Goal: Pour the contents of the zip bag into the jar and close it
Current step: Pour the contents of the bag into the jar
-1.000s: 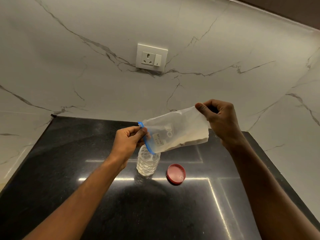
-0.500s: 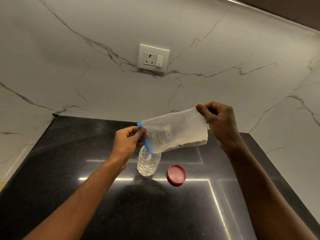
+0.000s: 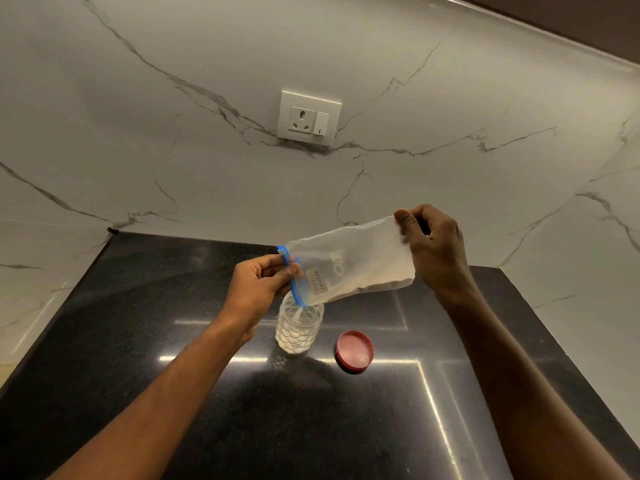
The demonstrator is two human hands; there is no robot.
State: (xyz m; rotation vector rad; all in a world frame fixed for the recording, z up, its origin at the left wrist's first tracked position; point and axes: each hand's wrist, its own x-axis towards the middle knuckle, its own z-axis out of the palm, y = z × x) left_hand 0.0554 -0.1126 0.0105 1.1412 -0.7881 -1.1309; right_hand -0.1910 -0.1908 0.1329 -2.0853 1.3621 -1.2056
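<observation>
At the centre of the frame your left hand (image 3: 258,284) has a pinching grip on the blue zip mouth of the zip bag (image 3: 349,263), and your right hand (image 3: 434,252) pinches its raised bottom corner. Keep the mouth right over the open jar (image 3: 298,323) on the worktop (image 3: 173,375), lifting the right end gradually so the pale powder slides without spilling. The red lid (image 3: 354,350) waits just right of the jar.

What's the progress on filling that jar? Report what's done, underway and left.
Done: the red lid is off, on the counter. Underway: both hands tilt the bag, left hand at its blue zip, right hand raising the bottom; powder streams into the jar. Left: emptying the bag, closing the jar.
</observation>
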